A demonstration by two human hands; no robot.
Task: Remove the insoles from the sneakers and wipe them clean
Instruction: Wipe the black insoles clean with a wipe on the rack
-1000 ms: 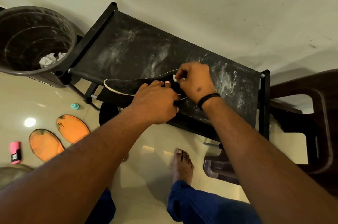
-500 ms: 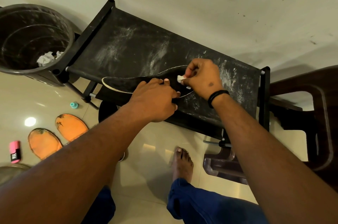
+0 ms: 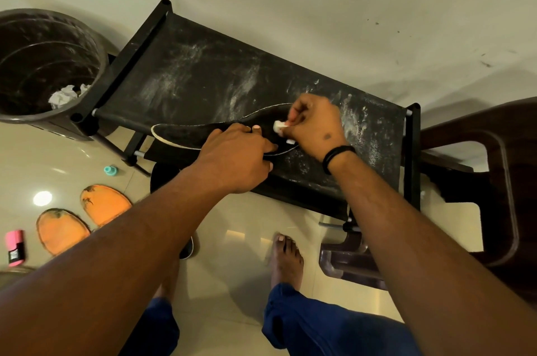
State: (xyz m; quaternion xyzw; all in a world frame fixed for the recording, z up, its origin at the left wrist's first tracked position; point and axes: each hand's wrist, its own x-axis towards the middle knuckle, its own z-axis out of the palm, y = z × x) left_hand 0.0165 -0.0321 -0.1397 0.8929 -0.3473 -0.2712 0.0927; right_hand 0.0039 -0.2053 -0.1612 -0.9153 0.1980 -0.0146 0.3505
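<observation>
In the head view, a dark insole [image 3: 186,135] with a pale edge lies on the black surface [image 3: 203,77] of a low rack, its toe end reaching over the front edge. The left hand [image 3: 235,158] presses flat on the middle of the insole, with the fingers laid straight. The right hand [image 3: 312,123] pinches a small white wad [image 3: 278,126] between thumb and curled fingers and holds it against the heel part. Compared with half a second ago, the right hand sits a little further toward the heel, and the left hand has stayed in place. On the floor at the left lie two orange insoles [image 3: 84,219], near a pink object [image 3: 14,246]. A dark bin [image 3: 43,65] with crumpled paper stands beside the rack.
</observation>
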